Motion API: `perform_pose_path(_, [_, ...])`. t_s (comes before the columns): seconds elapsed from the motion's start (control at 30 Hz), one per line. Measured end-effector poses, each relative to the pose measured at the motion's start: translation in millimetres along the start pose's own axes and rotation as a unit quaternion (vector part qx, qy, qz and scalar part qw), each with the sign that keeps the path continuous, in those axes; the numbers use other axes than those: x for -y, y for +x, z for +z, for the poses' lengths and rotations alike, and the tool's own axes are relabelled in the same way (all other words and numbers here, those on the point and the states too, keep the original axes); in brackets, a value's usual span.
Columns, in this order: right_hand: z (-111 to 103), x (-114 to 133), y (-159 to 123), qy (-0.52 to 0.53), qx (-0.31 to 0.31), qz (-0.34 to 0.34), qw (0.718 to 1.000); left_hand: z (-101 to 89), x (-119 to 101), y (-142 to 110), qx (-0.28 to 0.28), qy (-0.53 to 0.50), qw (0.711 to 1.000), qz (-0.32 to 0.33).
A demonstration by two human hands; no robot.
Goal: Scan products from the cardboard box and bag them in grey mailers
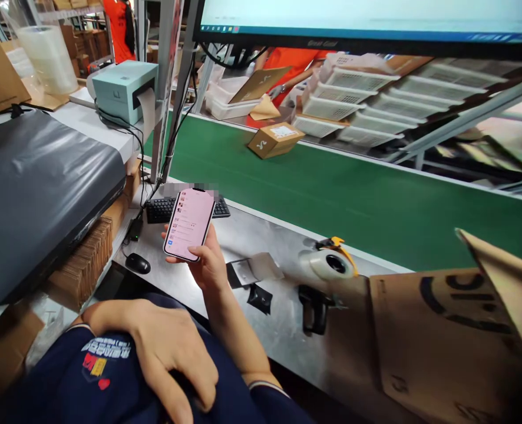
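Observation:
My right hand is closed round a smartphone and holds it upright above the steel worktop. The lit screen faces me, pink with rows of text. The thumb lies on the phone's right edge and fingertips show at its left edge. My left hand rests lower, fingers spread flat on the navy blue clothing in my lap, holding nothing.
Behind the phone lie a black keyboard and mouse. A tape dispenser, a black scanner and an open cardboard box sit to the right. A small carton rides the green conveyor. A person in orange works opposite.

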State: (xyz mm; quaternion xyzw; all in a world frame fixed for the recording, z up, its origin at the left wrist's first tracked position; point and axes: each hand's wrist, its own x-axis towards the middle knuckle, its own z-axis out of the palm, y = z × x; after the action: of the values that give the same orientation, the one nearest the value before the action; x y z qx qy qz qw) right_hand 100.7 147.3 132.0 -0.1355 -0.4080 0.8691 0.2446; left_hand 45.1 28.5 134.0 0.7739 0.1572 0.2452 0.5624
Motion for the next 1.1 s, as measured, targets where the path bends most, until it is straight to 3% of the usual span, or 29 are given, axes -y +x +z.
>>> perform_pose_path(0.2, [-0.7, 1.8, -2.1, -0.008, -0.003, 0.005, 1.0, -8.2, -2.9, 8.2, -0.006, 0.007, 0.992, 0.129])
perform_pose_path(0.37, [1.8, 2.4, 0.5, -0.005, -0.019, 0.005, 1.0, -15.3, -6.0, 3.4, 0.007, 0.022, 0.988, 0.152])
perform_pose_path(0.47, [0.9, 1.3, 1.3, -0.009, -0.016, 0.008, 1.0, -9.3, -1.1, -12.2, -0.024, 0.039, 0.99, 0.13])
perform_pose_path(0.53, [-1.9, -0.3, 1.1, -0.008, -0.01, 0.007, 1.0, -3.7, 1.4, -24.4, -0.125, 0.081, 0.981, 0.124])
perform_pose_path(0.57, [-3.5, -1.2, 0.9, -0.006, -0.009, 0.003, 1.0, -1.9, 2.0, -30.2, -0.229, 0.123, 0.958, 0.122])
perform_pose_path(0.6, [-5.1, -2.1, 0.6, -0.003, -0.01, -0.002, 1.0, -1.3, 2.2, -35.5, -0.365, 0.175, 0.908, 0.111])
perform_pose_path(0.63, [-6.3, -2.9, 0.3, 0.0, -0.012, -0.007, 1.0, -2.5, 2.3, -40.2, -0.508, 0.229, 0.826, 0.085])
perform_pose_path(0.67, [-7.1, -3.4, 0.1, 0.002, -0.015, -0.01, 1.0, -5.6, 2.5, -44.3, -0.63, 0.27, 0.726, 0.047])
perform_pose_path(0.7, [-7.3, -3.7, -0.2, 0.003, -0.018, -0.011, 1.0, -10.4, 2.8, -47.6, -0.716, 0.29, 0.635, 0.005])
perform_pose_path(0.73, [-7.0, -3.9, -0.4, 0.003, -0.02, -0.009, 1.0, -16.5, 3.5, -50.3, -0.765, 0.288, 0.575, -0.029])
perform_pose_path(0.77, [-6.2, -3.9, -0.7, 0.004, -0.021, -0.005, 1.0, -23.1, 4.5, -52.4, -0.789, 0.269, 0.55, -0.053])
perform_pose_path(0.93, [-0.1, -5.8, -1.6, 0.003, -0.051, -0.005, 0.999, -43.8, 11.9, -53.8, -0.775, 0.185, 0.598, -0.092])
perform_pose_path(1.1, [0.7, -11.1, -1.9, 0.006, -0.067, -0.001, 0.998, -40.9, 14.6, -48.0, -0.78, 0.228, 0.573, -0.103])
